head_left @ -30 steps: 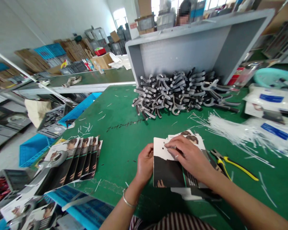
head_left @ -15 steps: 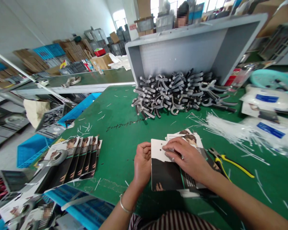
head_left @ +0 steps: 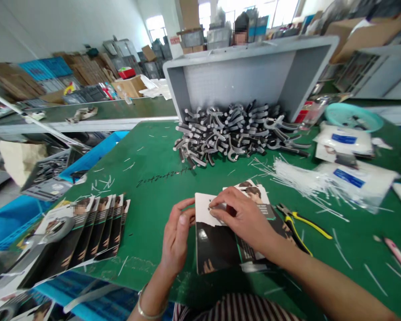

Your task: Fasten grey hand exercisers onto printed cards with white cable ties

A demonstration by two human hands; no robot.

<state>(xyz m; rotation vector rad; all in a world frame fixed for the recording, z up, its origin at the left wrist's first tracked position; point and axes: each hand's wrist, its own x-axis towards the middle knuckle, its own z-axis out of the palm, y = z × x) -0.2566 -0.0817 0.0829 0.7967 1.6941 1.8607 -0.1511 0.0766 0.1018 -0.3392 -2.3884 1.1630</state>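
Observation:
A printed card with two small holes near its top lies in front of me, over more printed cards. My left hand is at its left edge, the fingers curled behind the card and closed on it. Over the upper part of the card, my right hand has thumb and forefinger pinched beside the holes; whatever is between the fingertips is too small to make out. Yellow-and-black cutters lie right of the cards.
Grey-handled tools are heaped before a tipped grey crate. White cable ties and plastic bags lie right. Overlapping cards with a tool are at the left edge. A person is behind the crate.
The view has shifted, so most things appear further left. My left hand has turned, with its thumb now raised in front of the card's edge. My right hand remains pinched near the holes.

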